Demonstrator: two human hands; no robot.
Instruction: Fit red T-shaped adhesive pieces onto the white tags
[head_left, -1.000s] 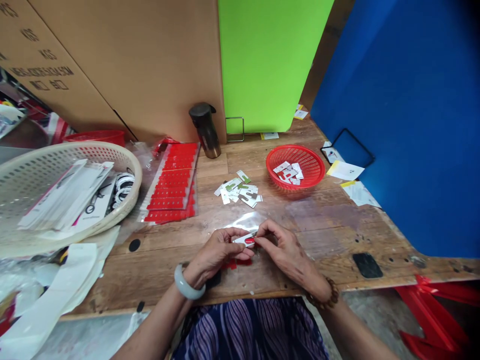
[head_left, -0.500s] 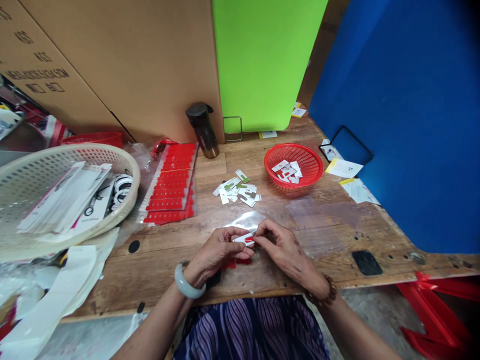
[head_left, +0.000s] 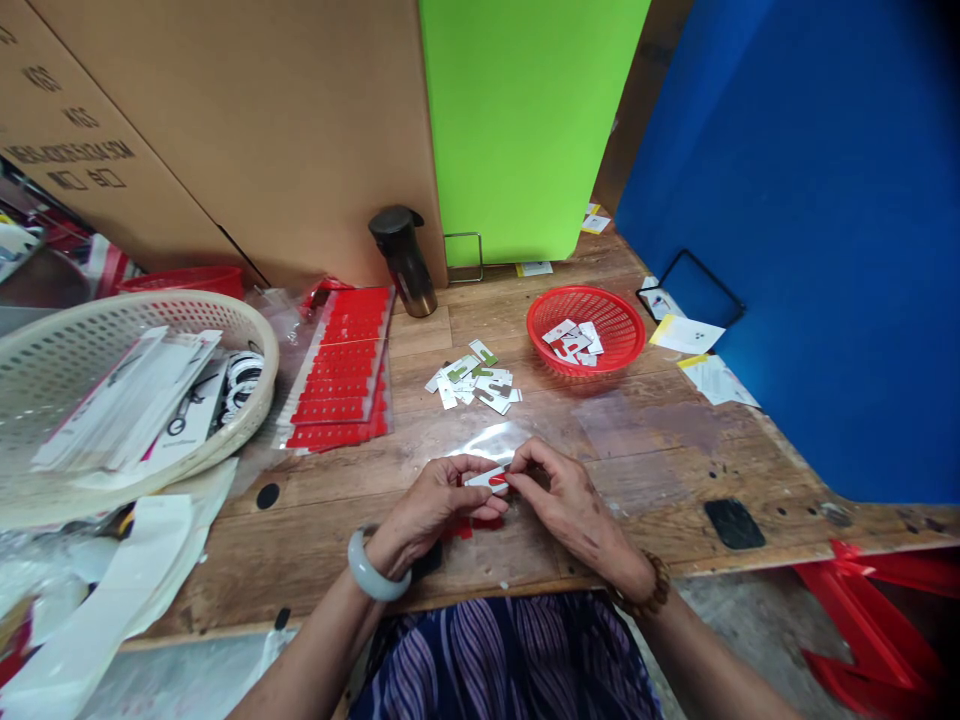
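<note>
Head view: left fingers (head_left: 471, 464) and right fingers (head_left: 527, 487) pinch a thin, oblong white card (head_left: 483, 481).

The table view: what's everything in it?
Table: 1, brown, middle
Held card: 1, white and red, front
Card pile: 1, white, green, grey, middle
Small basket with cards: 1, red, right
Strips: many, red, left
Bottle: 1, black, back
Big basket: 1, cream, far left
Papers: several, white, in big basket
Rings: several, white, by papers
Cardboard: count unclear, brown, back
Board: 1, green, back
Other board: 1, blue, right
Labels: several, white, right
Plastic frame: 1, red, lower right
Left hand: 1, white bangle, holding card
Right hand: 1, brown beads, at card
</note>
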